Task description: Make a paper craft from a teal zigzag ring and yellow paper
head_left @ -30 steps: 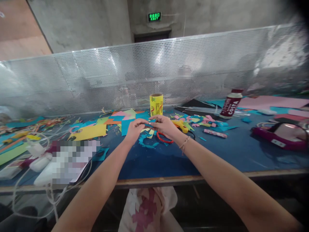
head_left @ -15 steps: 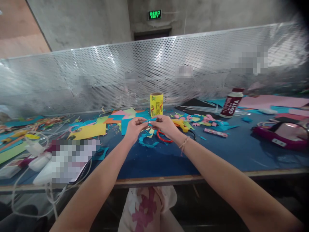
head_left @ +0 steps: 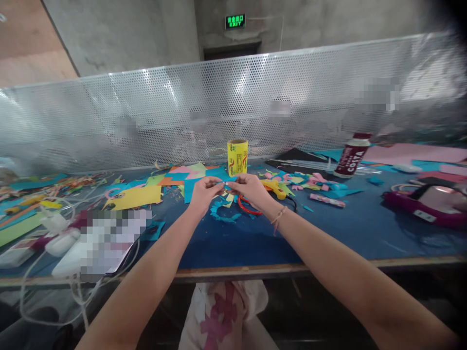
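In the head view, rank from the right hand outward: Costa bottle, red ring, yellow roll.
1. red ring, just under the right hand, which pinches a blue paper scrap.
2. yellow roll, behind it.
3. Costa bottle, far right.

A green sign (head_left: 235, 21) on the concrete wall above the dark doorway reads "EXIT" under a row of characters too small to read. The dark red bottle (head_left: 350, 155) carries "COSTA" in white. The print on the yellow roll (head_left: 237, 157) cannot be read.

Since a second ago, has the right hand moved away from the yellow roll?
No. The right hand, pinching a blue scrap, stays in front of the yellow roll.
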The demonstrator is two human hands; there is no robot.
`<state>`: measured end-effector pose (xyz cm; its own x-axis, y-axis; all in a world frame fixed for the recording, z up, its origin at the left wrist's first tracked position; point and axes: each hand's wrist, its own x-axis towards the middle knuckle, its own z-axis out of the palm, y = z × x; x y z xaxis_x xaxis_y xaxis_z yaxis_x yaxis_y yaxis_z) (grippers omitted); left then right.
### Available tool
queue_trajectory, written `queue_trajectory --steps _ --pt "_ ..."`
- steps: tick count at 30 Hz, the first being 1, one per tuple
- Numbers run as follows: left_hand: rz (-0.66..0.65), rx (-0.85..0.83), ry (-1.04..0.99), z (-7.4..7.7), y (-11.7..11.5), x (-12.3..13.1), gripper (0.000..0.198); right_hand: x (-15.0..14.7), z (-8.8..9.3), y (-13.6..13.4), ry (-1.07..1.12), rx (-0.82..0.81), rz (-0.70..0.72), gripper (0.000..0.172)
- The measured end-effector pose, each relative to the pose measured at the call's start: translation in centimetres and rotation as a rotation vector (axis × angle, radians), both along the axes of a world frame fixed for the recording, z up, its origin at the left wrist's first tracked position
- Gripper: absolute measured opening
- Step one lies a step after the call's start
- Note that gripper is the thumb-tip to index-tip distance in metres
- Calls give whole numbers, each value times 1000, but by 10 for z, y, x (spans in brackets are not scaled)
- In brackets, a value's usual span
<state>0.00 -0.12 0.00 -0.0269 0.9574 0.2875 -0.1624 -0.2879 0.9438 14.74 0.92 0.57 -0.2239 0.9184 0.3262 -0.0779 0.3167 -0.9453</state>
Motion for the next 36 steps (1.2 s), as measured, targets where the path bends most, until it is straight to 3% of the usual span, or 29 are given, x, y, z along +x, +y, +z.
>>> queue_trajectory --steps 17,28,36 --pt "-2 19 28 1 -2 0 25 0 2 -1 -63 21 -26 31" --pt "20 81 195 4 -5 -1 22 0 8 -7 -162 72 -51 32" --pt "-34 -20 77 2 -3 -1 25 4 6 -3 -169 163 -42 26"
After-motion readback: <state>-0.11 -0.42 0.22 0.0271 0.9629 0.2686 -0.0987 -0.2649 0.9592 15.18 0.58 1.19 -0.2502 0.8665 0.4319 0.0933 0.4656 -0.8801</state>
